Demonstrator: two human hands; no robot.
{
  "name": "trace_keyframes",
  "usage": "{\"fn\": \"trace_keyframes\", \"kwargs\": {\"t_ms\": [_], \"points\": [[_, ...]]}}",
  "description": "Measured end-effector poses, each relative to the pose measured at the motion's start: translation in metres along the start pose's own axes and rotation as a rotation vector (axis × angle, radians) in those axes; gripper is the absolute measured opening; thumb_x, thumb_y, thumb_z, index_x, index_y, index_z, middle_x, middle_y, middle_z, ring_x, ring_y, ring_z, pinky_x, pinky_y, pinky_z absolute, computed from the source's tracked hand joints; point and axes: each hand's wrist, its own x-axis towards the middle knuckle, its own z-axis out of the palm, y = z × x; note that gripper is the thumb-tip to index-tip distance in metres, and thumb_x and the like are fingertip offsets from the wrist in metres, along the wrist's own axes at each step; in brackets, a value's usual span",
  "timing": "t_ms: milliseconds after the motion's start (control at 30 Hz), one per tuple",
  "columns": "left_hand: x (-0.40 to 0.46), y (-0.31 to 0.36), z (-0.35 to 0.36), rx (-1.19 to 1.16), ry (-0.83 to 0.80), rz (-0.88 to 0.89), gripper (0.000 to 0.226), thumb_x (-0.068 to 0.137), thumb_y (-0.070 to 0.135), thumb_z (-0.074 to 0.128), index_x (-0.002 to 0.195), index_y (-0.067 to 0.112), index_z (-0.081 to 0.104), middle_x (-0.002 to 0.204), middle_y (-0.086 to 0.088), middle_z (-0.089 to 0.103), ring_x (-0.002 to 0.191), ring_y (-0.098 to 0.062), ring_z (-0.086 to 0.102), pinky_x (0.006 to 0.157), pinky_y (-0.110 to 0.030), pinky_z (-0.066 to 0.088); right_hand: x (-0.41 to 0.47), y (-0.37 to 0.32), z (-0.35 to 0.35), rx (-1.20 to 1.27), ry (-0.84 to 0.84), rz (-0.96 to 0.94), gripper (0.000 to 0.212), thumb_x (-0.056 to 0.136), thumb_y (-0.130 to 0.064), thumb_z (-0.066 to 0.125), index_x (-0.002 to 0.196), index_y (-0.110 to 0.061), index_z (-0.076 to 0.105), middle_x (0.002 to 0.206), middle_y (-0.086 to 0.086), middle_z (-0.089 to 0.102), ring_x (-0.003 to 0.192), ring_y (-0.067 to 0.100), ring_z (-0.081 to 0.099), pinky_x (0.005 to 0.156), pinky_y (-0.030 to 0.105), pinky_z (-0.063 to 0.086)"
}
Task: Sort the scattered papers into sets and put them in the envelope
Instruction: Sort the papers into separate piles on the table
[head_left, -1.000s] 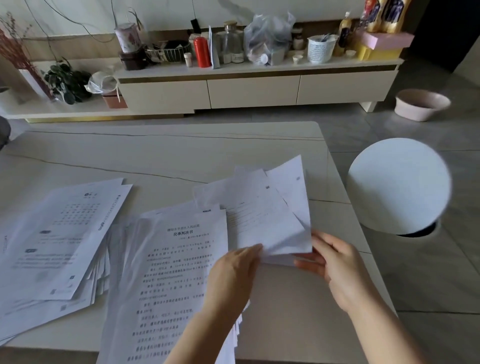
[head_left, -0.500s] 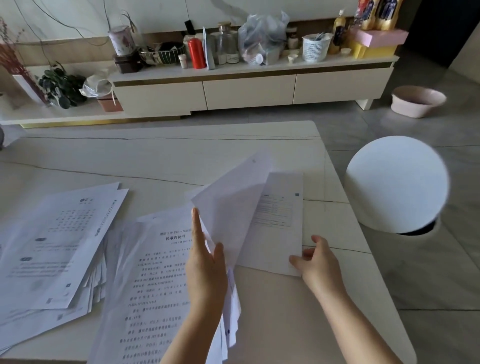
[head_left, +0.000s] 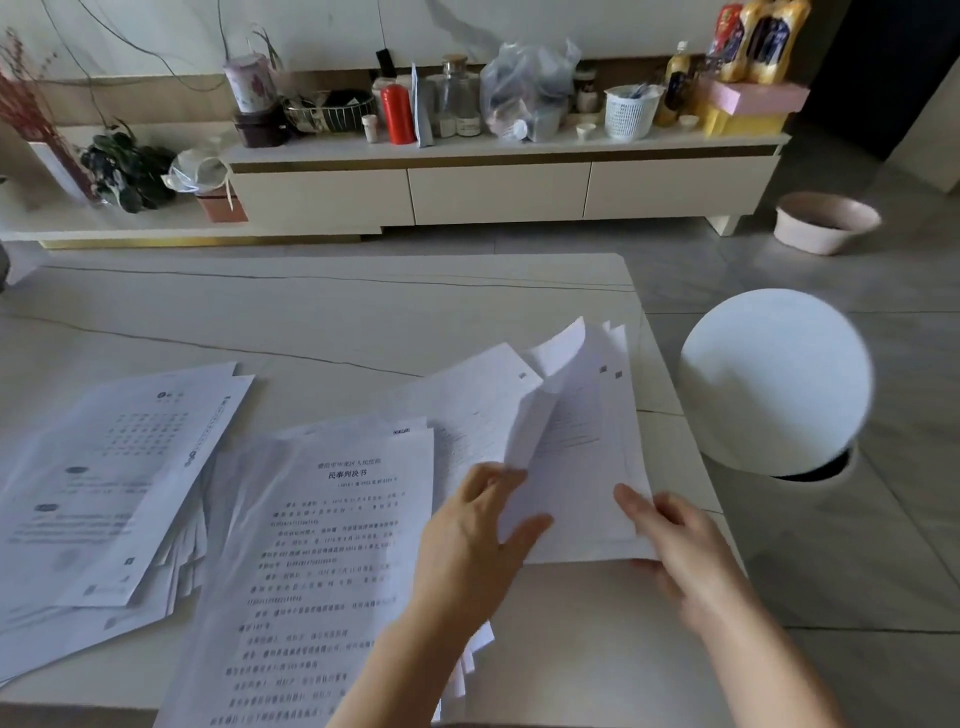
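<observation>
The left hand (head_left: 475, 540) has its grip pinched on the bottom edge of a lifted sheet (head_left: 535, 415). The right hand (head_left: 680, 545) grips the lower corner of the small paper stack (head_left: 587, 467) beneath. A printed stack (head_left: 322, 545) and a left pile (head_left: 119, 478) lie on the bench (head_left: 311, 322); no envelope is in view.

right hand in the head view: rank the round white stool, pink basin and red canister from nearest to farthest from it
From the right hand:
1. Round white stool, just off the table's right edge.
2. Pink basin, on the floor, far right.
3. Red canister, on the cabinet by the wall.
</observation>
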Motion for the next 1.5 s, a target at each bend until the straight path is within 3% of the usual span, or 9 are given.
{"fn": "trace_keyframes", "kwargs": {"t_ms": [267,400,567,833,1067,1167,1233,1300,1500], "points": [[-0.006,0.013,0.023,-0.042,-0.162,-0.027,0.056,0.077,0.055,0.060,0.124,0.025,0.056,0.120,0.013,0.048,0.084,-0.013,0.056,0.070,-0.025,0.042,-0.010,-0.005,-0.006,0.474,-0.239,0.053,0.023,0.092,-0.006,0.047,0.110,-0.006,0.062,0.099,0.019,0.068,0.079,0.023,0.065,0.059,0.027,0.056],[-0.002,0.010,0.032,-0.095,0.005,-0.061,0.023,0.085,0.033,0.056,0.076,0.012,0.060,0.078,0.015,0.043,0.065,-0.014,0.048,0.055,-0.024,0.031,-0.005,0.001,-0.008,0.315,-0.164,0.042,0.015,0.091,-0.006,0.051,0.095,-0.002,0.065,0.085,0.014,0.070,0.069,0.022,0.064,0.061,0.028,0.049],[0.008,0.006,0.024,-0.143,0.127,-0.306,0.046,0.082,0.020,0.072,0.050,0.018,0.039,0.059,0.009,0.039,0.050,-0.010,0.035,0.053,-0.026,0.022,0.007,0.014,-0.029,-0.042,0.166,-0.075,0.007,0.087,-0.007,0.063,0.088,-0.001,0.065,0.080,0.015,0.068,0.075,0.027,0.061,0.071,0.034,0.045],[0.006,0.016,0.024,0.010,0.027,-0.352,0.051,0.084,0.036,0.067,0.055,0.024,0.028,0.065,0.008,0.041,0.060,-0.017,0.039,0.046,-0.017,0.021,0.007,0.009,-0.043,-0.598,0.242,-0.248,0.031,0.091,-0.002,0.051,0.121,-0.009,0.058,0.105,0.015,0.066,0.091,0.030,0.060,0.068,0.029,0.037],[-0.001,0.013,0.020,0.020,-0.023,-0.174,0.040,0.092,0.025,0.058,0.062,0.021,0.032,0.073,0.007,0.039,0.062,-0.023,0.041,0.055,-0.030,0.030,-0.007,-0.037,-0.065,-0.512,0.376,-0.416,0.027,0.092,-0.012,0.045,0.111,-0.009,0.065,0.084,0.015,0.065,0.066,0.035,0.056,0.053,0.030,0.045],[-0.005,0.013,0.016,0.012,-0.023,-0.074,0.022,0.093,0.020,0.049,0.114,0.018,0.057,0.105,0.003,0.055,0.071,-0.032,0.057,0.056,-0.037,0.046,-0.015,-0.061,-0.076,-0.483,0.394,-0.438,0.030,0.093,-0.006,0.046,0.116,-0.008,0.065,0.087,0.014,0.063,0.052,0.028,0.049,0.037,0.023,0.041],[-0.009,0.016,0.013,0.069,-0.109,-0.018,0.069,0.092,0.012,0.047,0.149,0.039,0.019,0.121,0.000,0.054,0.075,-0.035,0.060,0.059,-0.041,0.049,-0.022,-0.080,-0.085,-0.419,0.419,-0.452,0.033,0.093,-0.006,0.046,0.121,-0.010,0.063,0.091,0.012,0.063,0.049,0.023,0.045,0.041,0.023,0.038],[-0.012,0.022,0.008,0.096,-0.176,-0.051,0.090,0.092,0.010,0.048,0.140,0.046,-0.019,0.141,0.001,0.045,0.083,-0.037,0.060,0.066,-0.041,0.048,-0.028,-0.099,-0.095,-0.313,0.454,-0.437,0.033,0.092,-0.006,0.046,0.120,-0.011,0.063,0.083,0.007,0.061,0.049,0.022,0.042,0.046,0.025,0.038],[-0.029,0.015,0.017,0.026,-0.327,-0.061,0.114,0.087,0.027,0.065,0.126,0.050,-0.040,0.161,0.005,0.002,0.094,-0.023,0.064,0.080,-0.037,0.051,-0.028,-0.119,-0.096,-0.070,0.432,-0.326,0.036,0.092,-0.007,0.053,0.128,-0.008,0.055,0.105,0.009,0.054,0.063,0.014,0.045,0.033,0.010,0.037]]}}
